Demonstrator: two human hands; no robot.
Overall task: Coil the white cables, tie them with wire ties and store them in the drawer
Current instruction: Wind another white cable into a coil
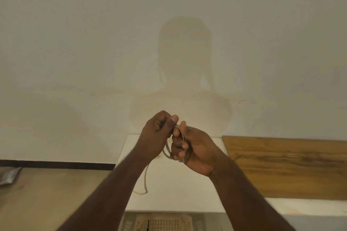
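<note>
A white cable [167, 151] is held up between both hands above a white cabinet top [165, 184]. My right hand [195, 148] grips several loops of it in its curled fingers. My left hand [159, 133] pinches the cable at the top of the loops, thumb against the strand. A loose end [145, 178] hangs down below my left wrist and curls just above the cabinet top. No wire tie can be made out. At the bottom edge an open drawer [165, 223] shows a pale perforated basket inside.
A wooden board [291, 167] lies on the white surface to the right. A plain wall [169, 43] fills the upper view, with my shadow on it. The floor [47, 202] is at the lower left, with a grey object [9, 175] at its edge.
</note>
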